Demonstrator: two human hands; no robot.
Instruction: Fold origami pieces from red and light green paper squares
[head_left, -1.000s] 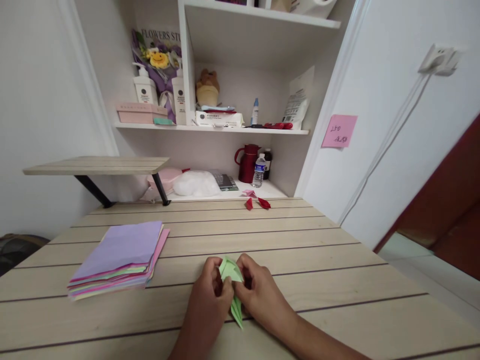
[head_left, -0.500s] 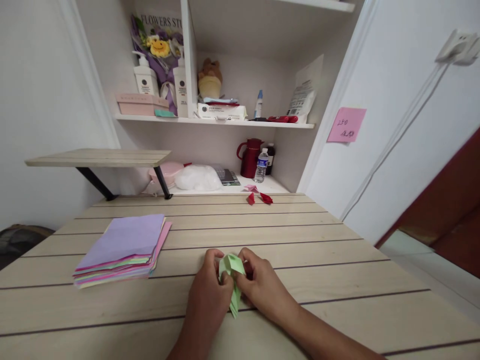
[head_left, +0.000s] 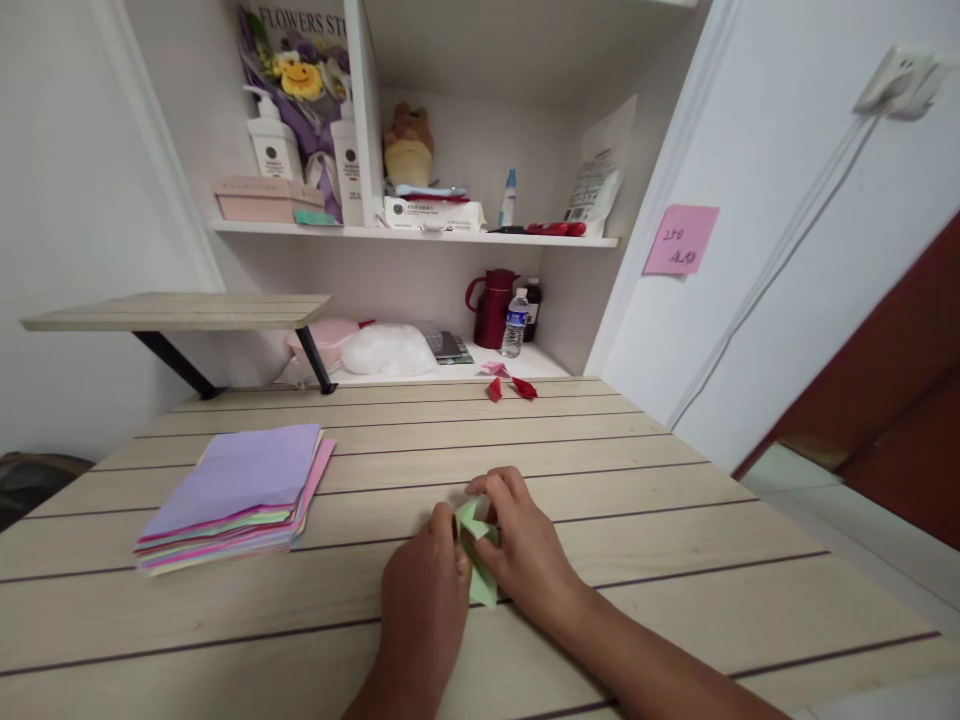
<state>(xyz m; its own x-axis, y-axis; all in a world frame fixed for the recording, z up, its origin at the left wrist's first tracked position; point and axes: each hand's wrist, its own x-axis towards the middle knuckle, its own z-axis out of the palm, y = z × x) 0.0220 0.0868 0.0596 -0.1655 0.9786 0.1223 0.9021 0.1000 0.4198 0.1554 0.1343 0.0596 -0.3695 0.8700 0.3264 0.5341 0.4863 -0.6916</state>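
Note:
A folded piece of light green paper (head_left: pixel 484 585) is between my two hands, low over the front middle of the table. My left hand (head_left: pixel 427 580) pinches its left side, thumb and forefinger pressed together. On the other side, my right hand (head_left: pixel 521 540) grips the upper and right part with curled fingers and thumb. Fingers cover much of the paper, so its full shape is hidden. A pointed end sticks out below the hands, and a folded flap shows at the top.
Left on the table (head_left: pixel 300 630) lies a stack of coloured paper squares (head_left: pixel 232 470). Small red folded paper pieces (head_left: pixel 524 388) lie at the back edge, near a pink one (head_left: pixel 495 369). A raised wooden shelf (head_left: pixel 180 312) stands back left; a water bottle (head_left: pixel 515 325) and dark red jug (head_left: pixel 491 310) stand behind.
Both hands have shifted slightly right with the green paper. My left hand has turned and closed more on its edge; the right fingers have moved up over the top. The view has shifted a little.

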